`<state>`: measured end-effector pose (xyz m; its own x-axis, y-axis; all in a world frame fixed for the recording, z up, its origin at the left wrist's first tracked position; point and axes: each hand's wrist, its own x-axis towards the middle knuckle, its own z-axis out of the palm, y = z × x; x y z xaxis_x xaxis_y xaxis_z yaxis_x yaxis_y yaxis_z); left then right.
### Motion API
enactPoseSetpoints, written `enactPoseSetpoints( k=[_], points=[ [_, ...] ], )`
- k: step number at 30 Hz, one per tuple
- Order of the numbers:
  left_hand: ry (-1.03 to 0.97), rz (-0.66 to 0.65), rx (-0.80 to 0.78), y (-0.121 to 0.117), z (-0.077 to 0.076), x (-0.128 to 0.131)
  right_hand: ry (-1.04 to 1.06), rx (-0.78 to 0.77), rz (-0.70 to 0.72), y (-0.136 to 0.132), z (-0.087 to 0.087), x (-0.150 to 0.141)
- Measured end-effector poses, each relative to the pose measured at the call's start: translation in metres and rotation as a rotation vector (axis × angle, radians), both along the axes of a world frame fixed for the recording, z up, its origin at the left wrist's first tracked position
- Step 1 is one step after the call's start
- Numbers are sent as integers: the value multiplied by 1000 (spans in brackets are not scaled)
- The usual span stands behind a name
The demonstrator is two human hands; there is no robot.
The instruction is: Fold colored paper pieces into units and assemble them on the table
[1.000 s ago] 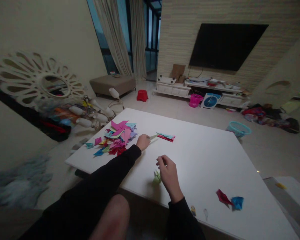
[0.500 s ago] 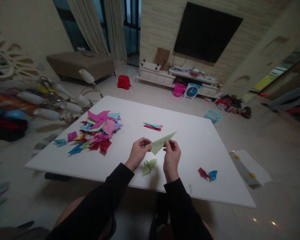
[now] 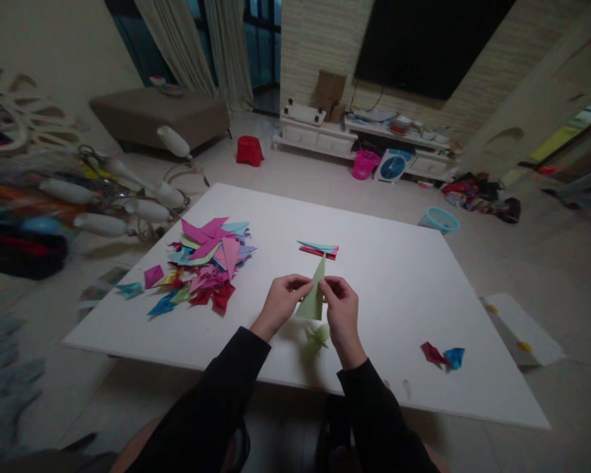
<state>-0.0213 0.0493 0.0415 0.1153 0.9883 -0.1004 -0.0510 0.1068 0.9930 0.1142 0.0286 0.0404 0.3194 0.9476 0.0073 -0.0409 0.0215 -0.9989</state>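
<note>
My left hand (image 3: 279,303) and my right hand (image 3: 343,309) both pinch a pale green folded paper piece (image 3: 313,299), held upright above the white table (image 3: 384,295) with its tip pointing away from me. Just below the hands a small green folded paper figure (image 3: 318,334) lies on the table. A thin stack of folded teal and red paper pieces (image 3: 318,249) lies just beyond the hands. A heap of coloured paper pieces (image 3: 204,266) in pink, teal, red and yellow sits to the left.
A red and a blue folded piece (image 3: 443,355) lie near the table's front right. On the floor are a white chandelier-like lamp (image 3: 128,197) at left, a red stool (image 3: 249,150), a pink bin (image 3: 364,163), a teal basket (image 3: 438,219) and a white sheet (image 3: 522,325).
My left hand came back from the thin stack with the pale green piece, my right hand joined it, and the piece turned from slanting sideways to upright. The view shifted slightly.
</note>
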Motion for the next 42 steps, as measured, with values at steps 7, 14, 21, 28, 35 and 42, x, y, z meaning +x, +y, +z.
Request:
enactPoseSetpoints(
  k=[7,14,21,28,35,42],
  points=[
    [133,36,4,0,3,-18,-269,72,-77,-12,-4,0],
    [145,38,108,-1,13,-17,-382,72,12,-25,8,0],
    [110,71,129,-5,13,-4,-568,184,-43,-15,22,13],
    [360,100,175,-26,18,-12,-1414,45,233,94,53,29],
    [381,117,160,-30,24,-22,-1784,-130,313,189,51,12],
    [385,148,214,-18,20,-31,-1814,-132,413,209,-19,0]
  ],
)
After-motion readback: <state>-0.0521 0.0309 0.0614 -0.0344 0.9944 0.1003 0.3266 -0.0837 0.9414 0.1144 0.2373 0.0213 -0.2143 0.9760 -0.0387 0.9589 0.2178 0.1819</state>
